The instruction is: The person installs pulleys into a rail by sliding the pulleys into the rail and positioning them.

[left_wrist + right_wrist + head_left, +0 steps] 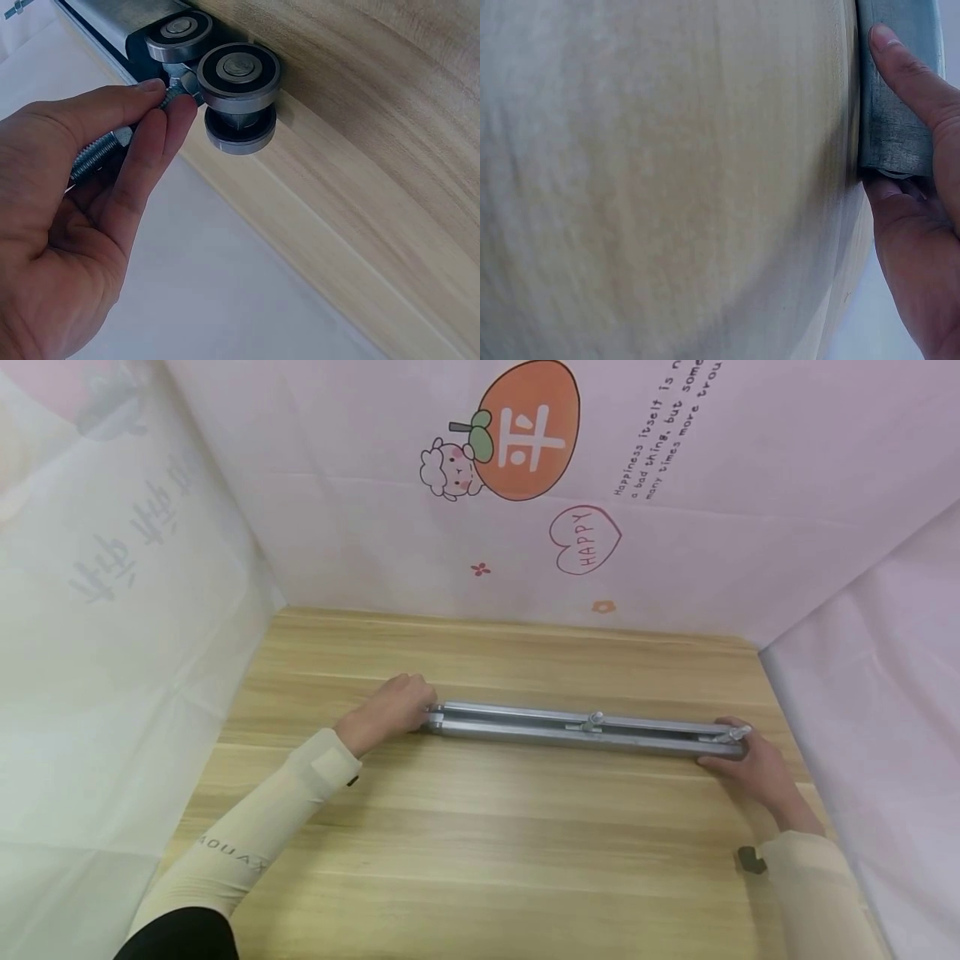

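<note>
A long metal rail [517, 737] lies across the wooden table, its slotted side facing up. At its left end, my left hand [397, 703] pinches the threaded bolt [96, 157] of a roller trolley [240, 75] between thumb and fingers. In the left wrist view, the trolley's front wheels are outside the rail, while a rear wheel [178, 28] sits at its mouth. My right hand [761, 768] grips the rail's right end, with the thumb along its side in the right wrist view. Bolts stand up from the slot near the middle [595, 720] and at the right end [735, 735].
The wooden tabletop [510, 843] extends in front of and behind the rail. Printed white sheets hang at the back [360, 527], the left [112, 693] and the right [885, 710], close to the table's edges.
</note>
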Tool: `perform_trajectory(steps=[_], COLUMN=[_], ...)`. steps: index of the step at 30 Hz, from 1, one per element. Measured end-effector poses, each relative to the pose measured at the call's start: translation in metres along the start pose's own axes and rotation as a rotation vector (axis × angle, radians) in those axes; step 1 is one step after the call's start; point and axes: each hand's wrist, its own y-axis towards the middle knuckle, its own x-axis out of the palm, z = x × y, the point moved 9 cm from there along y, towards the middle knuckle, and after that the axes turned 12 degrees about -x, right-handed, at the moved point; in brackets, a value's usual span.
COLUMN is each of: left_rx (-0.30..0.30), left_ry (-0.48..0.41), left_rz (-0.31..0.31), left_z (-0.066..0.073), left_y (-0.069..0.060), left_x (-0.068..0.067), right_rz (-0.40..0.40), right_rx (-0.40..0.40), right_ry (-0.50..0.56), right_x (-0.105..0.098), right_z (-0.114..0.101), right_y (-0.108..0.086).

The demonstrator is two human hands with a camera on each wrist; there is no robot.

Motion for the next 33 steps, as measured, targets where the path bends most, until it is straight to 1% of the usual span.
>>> perform_trajectory(steps=[3, 8, 14, 23, 30, 33], left_rx=[0.017, 0.016, 0.029, 0.041, 0.037, 0.040], left_ry=[0.002, 0.001, 0.007, -0.055, -0.048, -0.060], left_rz=[0.015, 0.022, 0.032, 0.015, 0.014, 0.012], left_z=[0.001, 0.002, 0.004, 0.008, 0.009, 0.011], left_y=[0.000, 0.000, 0.000, 0.001, 0.002, 0.003], left_x=[0.000, 0.000, -0.001, -0.001, -0.001, -0.001], right_rz=[-0.003, -0.008, -0.001, -0.005, -0.011, -0.006], right_rx=[0.002, 0.007, -0.003, 0.009, 0.015, 0.012], right_ry=[0.002, 0.006, -0.005, -0.003, 0.002, 0.002], right_x=[0.000, -0.001, -0.001, -0.001, 0.000, -0.001], right_z=[-0.001, -0.002, -0.001, -0.002, -0.002, -0.002], right_y=[-0.001, -0.001, -0.001, 0.000, 0.000, 0.000])
